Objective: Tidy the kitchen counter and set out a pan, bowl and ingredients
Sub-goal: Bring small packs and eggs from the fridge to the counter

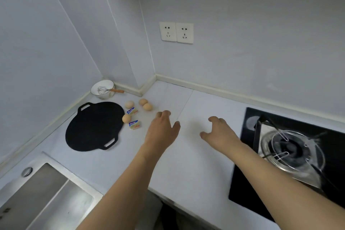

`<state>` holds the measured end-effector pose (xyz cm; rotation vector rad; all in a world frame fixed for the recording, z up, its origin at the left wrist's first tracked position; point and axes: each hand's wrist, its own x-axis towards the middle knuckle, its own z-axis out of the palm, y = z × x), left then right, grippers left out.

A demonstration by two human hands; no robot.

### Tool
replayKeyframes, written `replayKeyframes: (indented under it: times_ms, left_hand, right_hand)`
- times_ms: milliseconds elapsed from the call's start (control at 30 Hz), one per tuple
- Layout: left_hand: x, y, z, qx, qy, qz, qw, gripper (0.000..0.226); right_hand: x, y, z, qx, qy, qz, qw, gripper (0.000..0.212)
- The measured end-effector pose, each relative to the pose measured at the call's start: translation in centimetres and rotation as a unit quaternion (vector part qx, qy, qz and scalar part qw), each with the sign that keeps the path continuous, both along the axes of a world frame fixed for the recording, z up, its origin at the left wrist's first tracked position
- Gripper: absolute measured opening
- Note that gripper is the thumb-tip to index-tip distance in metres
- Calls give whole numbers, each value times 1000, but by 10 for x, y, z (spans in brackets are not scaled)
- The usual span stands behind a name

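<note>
- While both hands hang empty, the left hand (162,129) and right hand (217,131) spread loose-fingered right of the pan (94,125), reach gently
- Eggs (147,106) and butter packs (134,124) lie just right of the pan; lift eggs singly, since they would likely roll
- Bowl (102,89) with whisk sits behind the pan

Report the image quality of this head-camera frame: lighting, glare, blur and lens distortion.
Head view: soft, even, cool light on the white counter, with faint shadows only; wide-angle bending curves the wall edges; motion smear streaks the steel gas burner ring on the black glass hob; the flat black two-handled pan and the brown eggs stay fairly sharp; both hands look slightly soft.
</note>
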<state>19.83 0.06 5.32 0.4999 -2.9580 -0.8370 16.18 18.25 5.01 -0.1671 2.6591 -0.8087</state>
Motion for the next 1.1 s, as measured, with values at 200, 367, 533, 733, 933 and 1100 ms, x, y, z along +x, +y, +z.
replayKeyframes:
  times_ms: [200,367,533,733,933,1100]
  left_hand:
    - [11,79,8,5,12,-100,995,49]
    - [14,156,15,7,12,-221,975,49]
    - [37,253,21,2,27,-389,921,41]
    - [110,357,31,9,33,-530,847,44]
    - [213,423,40,18,46,-615,787,48]
    - [303,448,42,8,58,-627,777,48]
  right_hand:
    - [46,86,17,9,8,-75,997,67]
    - [97,156,30,16,20,-172,985,48]
    - [181,228,38,20,27,-331,943,60]
    - [304,297,51,56,21,-477,877,63]
    - [422,337,59,61,37,-550,832,64]
    - [517,358,55,70,52,-554,828,62]
